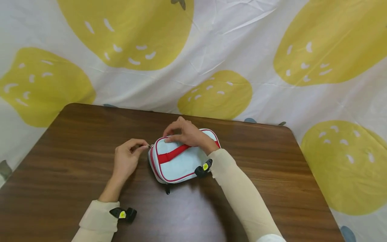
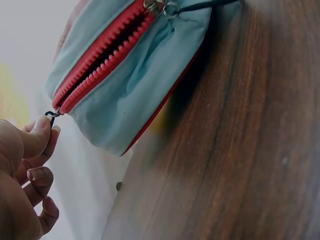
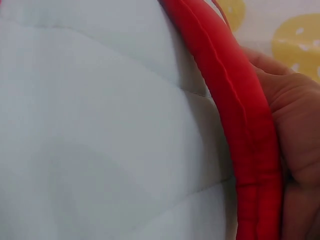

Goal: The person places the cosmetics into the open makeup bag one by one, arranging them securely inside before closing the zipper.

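A light-blue zippered pouch [image 1: 184, 168] with red piping and a red handle strap [image 1: 173, 154] lies on the table. At its left end my left hand [image 1: 128, 158] pinches a zipper pull [image 2: 51, 116] between thumb and forefinger, the other fingers loosely bent. In the left wrist view the red zipper [image 2: 102, 57] gapes in a narrow slit between two sliders; the second slider carries a black cord pull [image 2: 207, 6]. My right hand [image 1: 185, 132] grips the pouch at its far edge, thumb on the top face; its fingertips are partly hidden. The strap fills much of the right wrist view.
The dark wooden table [image 1: 266, 181] extends around the pouch on all sides. Behind it hangs a white cloth [image 1: 157, 87] printed with large yellow fruit shapes, meeting the table's back edge.
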Tool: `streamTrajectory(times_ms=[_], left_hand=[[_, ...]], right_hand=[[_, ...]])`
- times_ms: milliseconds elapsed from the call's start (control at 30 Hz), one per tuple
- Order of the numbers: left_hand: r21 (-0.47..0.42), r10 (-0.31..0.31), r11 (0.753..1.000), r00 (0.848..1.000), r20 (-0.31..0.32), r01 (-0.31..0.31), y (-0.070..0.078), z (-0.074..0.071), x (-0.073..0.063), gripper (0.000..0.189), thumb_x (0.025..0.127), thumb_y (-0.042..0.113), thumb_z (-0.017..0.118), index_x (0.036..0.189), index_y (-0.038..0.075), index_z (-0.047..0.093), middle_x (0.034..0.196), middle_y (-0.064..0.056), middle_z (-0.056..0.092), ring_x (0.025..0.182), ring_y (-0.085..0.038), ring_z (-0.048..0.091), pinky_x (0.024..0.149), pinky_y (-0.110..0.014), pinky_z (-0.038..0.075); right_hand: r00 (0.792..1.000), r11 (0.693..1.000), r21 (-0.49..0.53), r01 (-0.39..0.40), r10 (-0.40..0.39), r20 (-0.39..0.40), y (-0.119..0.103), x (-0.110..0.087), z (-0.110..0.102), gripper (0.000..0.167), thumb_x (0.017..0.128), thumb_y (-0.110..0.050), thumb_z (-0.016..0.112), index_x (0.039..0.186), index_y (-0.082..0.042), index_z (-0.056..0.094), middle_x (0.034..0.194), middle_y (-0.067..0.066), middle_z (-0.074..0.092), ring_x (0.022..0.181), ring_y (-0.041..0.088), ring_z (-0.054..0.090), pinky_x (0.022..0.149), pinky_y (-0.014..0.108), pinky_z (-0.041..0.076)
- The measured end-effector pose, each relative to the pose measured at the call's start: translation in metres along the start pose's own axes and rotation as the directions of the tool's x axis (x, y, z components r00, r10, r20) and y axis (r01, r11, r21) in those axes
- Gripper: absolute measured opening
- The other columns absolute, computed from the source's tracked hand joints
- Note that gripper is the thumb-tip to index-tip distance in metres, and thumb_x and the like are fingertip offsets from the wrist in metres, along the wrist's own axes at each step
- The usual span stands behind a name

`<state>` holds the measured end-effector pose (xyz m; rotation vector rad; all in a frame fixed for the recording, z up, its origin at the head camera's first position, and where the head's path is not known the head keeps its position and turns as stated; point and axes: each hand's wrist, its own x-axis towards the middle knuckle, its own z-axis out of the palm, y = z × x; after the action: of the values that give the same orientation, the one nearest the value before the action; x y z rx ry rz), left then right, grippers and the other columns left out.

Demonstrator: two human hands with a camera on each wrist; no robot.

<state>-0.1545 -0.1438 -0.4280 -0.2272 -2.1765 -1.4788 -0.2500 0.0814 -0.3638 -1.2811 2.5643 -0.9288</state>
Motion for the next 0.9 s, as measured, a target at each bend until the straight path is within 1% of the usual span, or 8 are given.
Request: streamTrajectory(times_ms=[133,300,533,667,700,767,833,900], left_hand=[[0.006,0.005,1.0,1.0,0.001,-0.005,0.0,0.001,0.001,0.008,0.077,0.005,0.078,0.082,0.007,0.073,0.075,-0.002,0.067,0.058,-0.01,0.047,0.053,-0.018,0.035],[0.008,0.003,1.0,1.0,0.01,-0.003,0.0,0.003,0.0,0.007,0.077,0.005,0.078,0.082,0.007,0.073,0.076,-0.002,0.068,0.059,-0.009,0.048,0.054,-0.018,0.036],[0.023,-0.016,1.0,0.999,0.028,0.015,0.002,0.008,-0.002,0.008,0.076,0.004,0.078,0.081,0.006,0.073,0.076,-0.003,0.067,0.057,-0.01,0.048,0.053,-0.017,0.036],[0.026,-0.035,0.999,0.998,0.046,0.033,0.002,0.01,-0.003,0.007,0.077,0.004,0.078,0.081,0.005,0.073,0.075,-0.005,0.067,0.056,-0.011,0.048,0.052,-0.017,0.036],[0.031,-0.042,0.999,0.998,0.048,0.04,0.001,0.01,-0.004,0.007,0.077,0.004,0.078,0.081,0.005,0.073,0.075,-0.005,0.067,0.057,-0.011,0.048,0.052,-0.017,0.036],[0.037,-0.065,0.997,0.997,0.046,0.063,0.0,0.011,-0.004,0.006,0.078,0.005,0.078,0.081,0.005,0.073,0.073,-0.005,0.067,0.056,-0.011,0.049,0.052,-0.017,0.036],[0.042,-0.089,0.995,0.996,0.03,0.087,-0.001,0.01,-0.004,0.006,0.078,0.007,0.078,0.081,0.005,0.073,0.071,-0.004,0.066,0.056,-0.01,0.049,0.051,-0.017,0.036],[0.05,-0.108,0.993,0.994,0.014,0.107,-0.002,0.01,-0.004,0.006,0.078,0.008,0.079,0.081,0.006,0.074,0.069,-0.004,0.065,0.055,-0.01,0.049,0.05,-0.018,0.036]], right_hand=[[1.0,1.0,-0.01,-0.015,0.015,-0.027,0.005,-0.002,-0.004,0.011,0.083,-0.029,0.075,0.094,-0.024,0.073,0.082,-0.017,0.061,0.084,0.015,0.041,0.072,0.03,0.032],[0.996,0.997,-0.005,-0.077,0.076,-0.041,0.01,-0.005,-0.006,0.01,0.085,-0.028,0.074,0.095,-0.025,0.073,0.087,-0.02,0.064,0.087,0.018,0.042,0.075,0.032,0.031],[0.987,0.988,-0.008,-0.157,0.156,-0.042,0.016,-0.007,-0.007,0.008,0.087,-0.027,0.071,0.095,-0.025,0.072,0.086,-0.018,0.063,0.093,0.013,0.041,0.082,0.038,0.03],[0.982,0.982,0.002,-0.187,0.187,-0.019,0.019,-0.007,-0.008,0.007,0.088,-0.025,0.071,0.095,-0.024,0.072,0.084,-0.016,0.064,0.09,0.011,0.048,0.087,0.042,0.028],[0.983,0.983,-0.003,-0.185,0.185,-0.003,0.019,-0.007,-0.008,0.008,0.088,-0.025,0.071,0.096,-0.024,0.072,0.083,-0.015,0.064,0.088,0.01,0.049,0.087,0.042,0.029],[0.988,0.988,-0.019,-0.151,0.152,0.039,0.018,-0.005,-0.008,0.011,0.089,-0.026,0.069,0.1,-0.024,0.071,0.089,-0.016,0.064,0.088,0.009,0.05,0.087,0.039,0.032],[0.992,0.996,-0.024,-0.084,0.086,0.094,0.016,-0.001,-0.007,0.016,0.09,-0.026,0.068,0.106,-0.025,0.07,0.097,-0.016,0.063,0.094,0.008,0.049,0.089,0.033,0.034],[0.988,1.0,-0.024,-0.013,0.017,0.157,0.012,0.004,-0.007,0.022,0.09,-0.028,0.069,0.112,-0.026,0.069,0.105,-0.016,0.061,0.099,0.007,0.046,0.088,0.028,0.036]])
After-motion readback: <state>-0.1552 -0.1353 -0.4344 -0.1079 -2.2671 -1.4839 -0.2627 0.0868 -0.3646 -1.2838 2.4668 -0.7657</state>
